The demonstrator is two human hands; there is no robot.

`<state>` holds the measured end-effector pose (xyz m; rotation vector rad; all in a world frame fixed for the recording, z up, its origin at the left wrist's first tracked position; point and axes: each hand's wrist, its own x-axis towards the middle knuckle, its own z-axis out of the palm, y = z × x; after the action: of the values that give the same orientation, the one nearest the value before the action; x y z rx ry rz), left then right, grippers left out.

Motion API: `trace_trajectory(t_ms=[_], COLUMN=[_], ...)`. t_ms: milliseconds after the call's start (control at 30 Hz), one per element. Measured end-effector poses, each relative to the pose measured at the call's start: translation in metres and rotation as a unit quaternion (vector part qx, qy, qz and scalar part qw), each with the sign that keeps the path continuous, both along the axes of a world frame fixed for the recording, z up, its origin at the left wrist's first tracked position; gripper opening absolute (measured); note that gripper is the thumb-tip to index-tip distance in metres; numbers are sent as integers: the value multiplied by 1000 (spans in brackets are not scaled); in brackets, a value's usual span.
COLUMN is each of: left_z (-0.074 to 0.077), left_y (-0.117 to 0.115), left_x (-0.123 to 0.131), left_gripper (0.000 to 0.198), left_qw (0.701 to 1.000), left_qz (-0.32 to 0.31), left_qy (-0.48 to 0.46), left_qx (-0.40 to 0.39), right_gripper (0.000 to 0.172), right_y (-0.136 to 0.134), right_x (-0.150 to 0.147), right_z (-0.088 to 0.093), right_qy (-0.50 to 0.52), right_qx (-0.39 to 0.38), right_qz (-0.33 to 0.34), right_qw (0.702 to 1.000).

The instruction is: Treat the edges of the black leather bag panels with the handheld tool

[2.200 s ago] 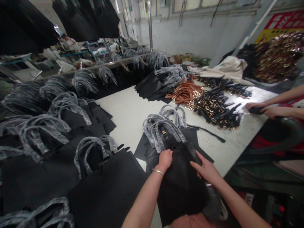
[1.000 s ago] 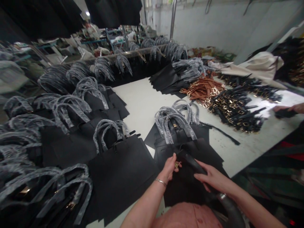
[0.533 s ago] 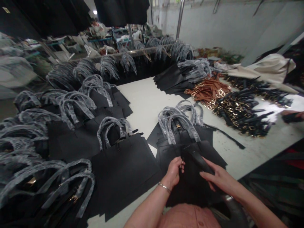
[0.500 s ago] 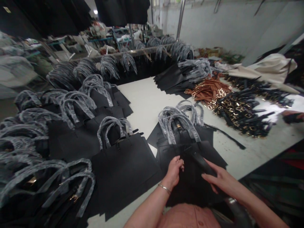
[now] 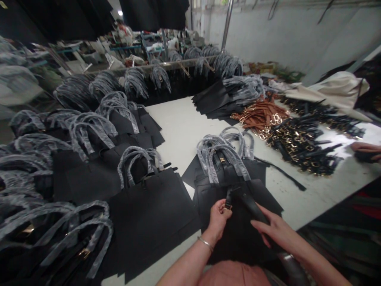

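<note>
My left hand point(image 5: 218, 219) pinches the end of a black leather strap point(image 5: 251, 207) next to its small metal buckle point(image 5: 228, 203). My right hand point(image 5: 275, 229) grips the same strap further along, where it runs down toward my body. Beneath both hands lies a black leather tote bag point(image 5: 238, 242). Its lower part is hidden by my arms and the strap. Just beyond it, another black tote point(image 5: 229, 174) has handles wrapped in grey plastic.
Rows of black totes with wrapped handles point(image 5: 149, 202) cover the table's left side. Brown straps point(image 5: 260, 117) and black buckled straps point(image 5: 302, 149) lie in piles at the far side. A co-worker's hand point(image 5: 365, 151) rests at the right edge of the white table point(image 5: 175, 123).
My hands have gone from the bag's top to the strap, lifting it. The buckle now shows beside my left hand. The view has swung right, and the co-worker's hand has shifted toward the frame's edge.
</note>
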<state>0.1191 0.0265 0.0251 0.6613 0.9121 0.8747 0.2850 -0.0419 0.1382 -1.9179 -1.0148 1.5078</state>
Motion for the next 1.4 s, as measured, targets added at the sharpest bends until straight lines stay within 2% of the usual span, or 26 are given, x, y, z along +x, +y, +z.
trace_trajectory(t_ms=[167,267,367,500,633,733,800,867,967,1033,1167,1233,1267,1333,1400], left_z=[-8,-10,-11,-6,9,23,30,33,33,32,33,39,44,62,92], left_y=[-2,-3,-1,0,10,30,45,58,69,74,85,89,90,91,90], left_x=[1,1,-1,-5,-12,-14,-11,-7,-3,-4,-12,-18,-23,-35,-52], left_gripper=[48,49,50,46,35,45,49,43,32,31,22,19,19,25,39], left_qw=[1000,1000,996,966,895,814,763,721,686,694,773,791,810,880,942], left_qz=[-4,-15,-24,-53,-120,-109,-105,-119,-143,-155,-218,-253,-256,-233,-172], left_qy=[-6,-1,69,213,355,478,555,607,632,622,520,467,424,281,114], left_qx=[12,14,47,140,243,312,316,312,330,327,291,303,313,304,265], right_gripper=[91,91,92,90,85,88,93,98,98,97,97,98,100,103,104], right_y=[-10,-3,2,-1,2,7,6,-1,-18,-31,-55,-63,-67,-71,-74], right_x=[3,-3,-4,-2,-5,0,8,17,31,39,52,53,53,51,48], right_z=[-1,-8,-11,-12,-20,-19,-13,-5,3,1,-14,-20,-21,-21,-17], right_qy=[48,24,0,20,-56,-92,-98,-103,-118,-131,-145,-134,-125,-109,-100], right_qx=[-43,-25,-3,-29,1,28,34,39,49,47,27,30,34,44,51], right_qz=[68,51,28,76,30,-19,-48,-89,-158,-190,-208,-219,-227,-244,-256], right_qw=[996,998,1000,996,998,995,993,990,979,972,967,966,965,963,960])
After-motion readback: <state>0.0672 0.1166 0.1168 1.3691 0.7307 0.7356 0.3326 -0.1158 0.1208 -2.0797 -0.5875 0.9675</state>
